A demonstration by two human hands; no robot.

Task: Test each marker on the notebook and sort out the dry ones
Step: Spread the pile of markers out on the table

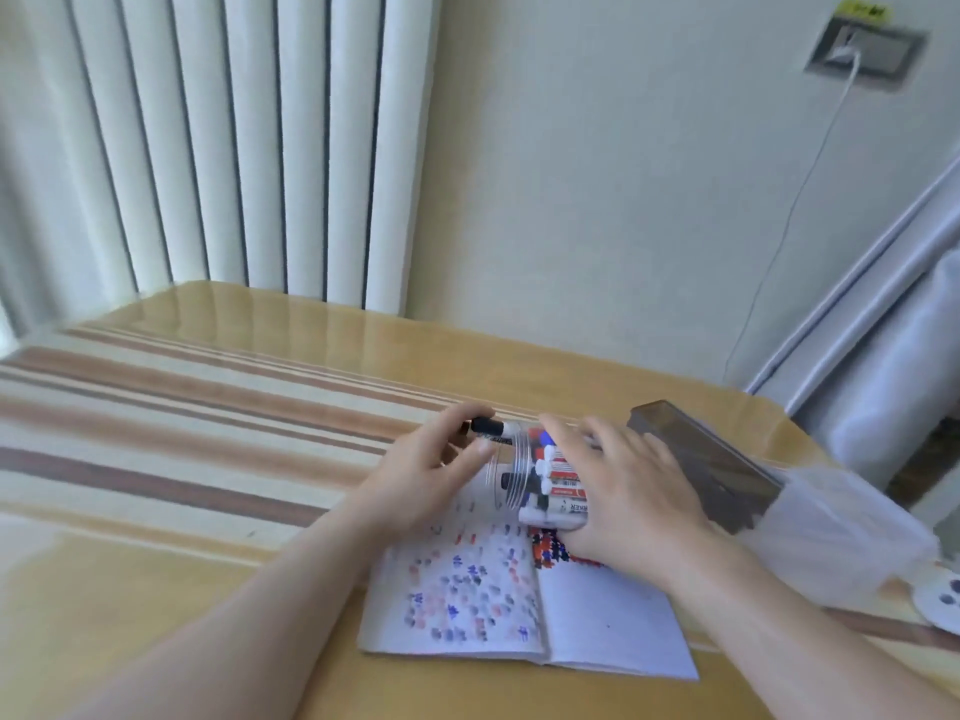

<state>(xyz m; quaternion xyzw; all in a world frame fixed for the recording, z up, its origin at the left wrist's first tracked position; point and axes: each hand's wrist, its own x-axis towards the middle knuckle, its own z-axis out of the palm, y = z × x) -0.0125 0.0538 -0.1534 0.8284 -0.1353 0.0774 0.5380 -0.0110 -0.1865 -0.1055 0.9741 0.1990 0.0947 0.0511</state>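
An open notebook lies on the table, its left page covered in red, blue and black test marks. A clear jar lies tipped on its side over the notebook's top edge, holding several white markers with red, blue and black caps. My right hand grips the jar from the right. My left hand pinches a black-capped marker at the jar's mouth.
A dark translucent box lies just right of the jar, with a clear plastic container beyond it. A white round item sits at the right edge. The striped tablecloth spreads left. A radiator and wall stand behind.
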